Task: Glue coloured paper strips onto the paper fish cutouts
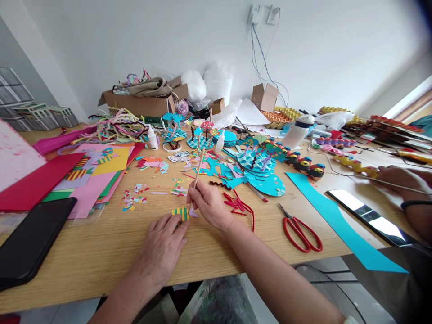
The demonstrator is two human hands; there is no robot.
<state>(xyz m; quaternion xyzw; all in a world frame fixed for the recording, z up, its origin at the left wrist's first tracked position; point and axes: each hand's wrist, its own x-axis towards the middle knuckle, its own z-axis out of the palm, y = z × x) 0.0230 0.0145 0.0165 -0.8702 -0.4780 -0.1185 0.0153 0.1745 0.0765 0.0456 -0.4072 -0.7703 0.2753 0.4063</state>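
Two bare hands work close together at the near middle of the wooden bench (101, 261): the left hand (162, 252) lies flat, palm down, fingers spread and narrow-gapped, its fingertips pressing on a small striped paper piece (181, 212) in green and yellow, apparently to keep the light scrap from sliding. The right hand (209, 204) is closed in a pen-like pinch around a thin wooden stick (198, 173), whose lower tip meets the striped piece while the shaft leans up and away from the person, a hold that suits fine pressing or spreading at one spot. Just right of that hand lie red paper strips (240, 204), and further right red-handled scissors (300, 231) rest shut, blades pointing back toward the work, within easy reach. A dark phone (32, 240) lies face up at the near left edge, out of the working area. A long turquoise paper strip (337, 220) runs diagonally to the right, beside a glossy black slab (369, 216) that reflects the light. Beyond the hands, confetti-like paper scraps (135, 196) scatter beside a stack of coloured sheets (101, 175) on the left. Further back sit turquoise paper fish models (259, 168) and small glue bottles (153, 137), and a cardboard box (141, 103) stuffed with materials stands against the wall. At the far right another person's hand (403, 177) rests on the bench.
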